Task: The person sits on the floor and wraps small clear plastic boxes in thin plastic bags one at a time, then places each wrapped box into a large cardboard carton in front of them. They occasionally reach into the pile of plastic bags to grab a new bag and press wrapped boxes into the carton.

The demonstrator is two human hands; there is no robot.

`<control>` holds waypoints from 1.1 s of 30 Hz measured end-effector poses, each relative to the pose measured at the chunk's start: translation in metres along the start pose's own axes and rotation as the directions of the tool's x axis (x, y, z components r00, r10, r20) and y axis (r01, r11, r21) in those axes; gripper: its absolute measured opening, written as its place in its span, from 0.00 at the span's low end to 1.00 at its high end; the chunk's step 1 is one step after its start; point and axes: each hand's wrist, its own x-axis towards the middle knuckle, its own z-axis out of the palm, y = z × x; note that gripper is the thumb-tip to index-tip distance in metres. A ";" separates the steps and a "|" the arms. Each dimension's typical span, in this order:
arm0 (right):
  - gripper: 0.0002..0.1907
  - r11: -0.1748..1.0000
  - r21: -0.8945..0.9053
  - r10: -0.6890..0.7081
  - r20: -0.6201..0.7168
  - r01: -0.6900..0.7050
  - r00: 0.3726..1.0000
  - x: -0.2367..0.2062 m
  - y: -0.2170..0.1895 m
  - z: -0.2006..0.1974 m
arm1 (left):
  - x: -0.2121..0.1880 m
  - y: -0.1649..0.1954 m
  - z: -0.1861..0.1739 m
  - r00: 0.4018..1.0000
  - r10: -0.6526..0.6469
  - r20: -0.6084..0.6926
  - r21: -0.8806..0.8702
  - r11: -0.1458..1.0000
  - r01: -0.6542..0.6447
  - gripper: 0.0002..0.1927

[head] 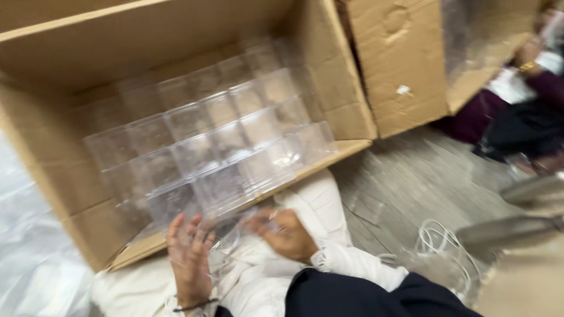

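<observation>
Both hands, left (189,258) and right (285,233), fingers spread, seemingly around one clear plastic box (226,235) beside the cardboard carton (53,176).

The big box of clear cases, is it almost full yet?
Mostly full, it seems. Rows of clear cases already stand stacked inside the cardboard box, which lies on its side. The left hand and right hand hold one more clear case at the opening. The picture is blurred; how much room is left is unclear.
</observation>
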 end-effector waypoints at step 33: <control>0.44 0.878 0.478 -0.092 0.126 0.021 0.988 0.030 0.044 0.038 | 0.004 0.040 0.019 0.967 0.125 0.221 0.380 0.903 -0.203 0.55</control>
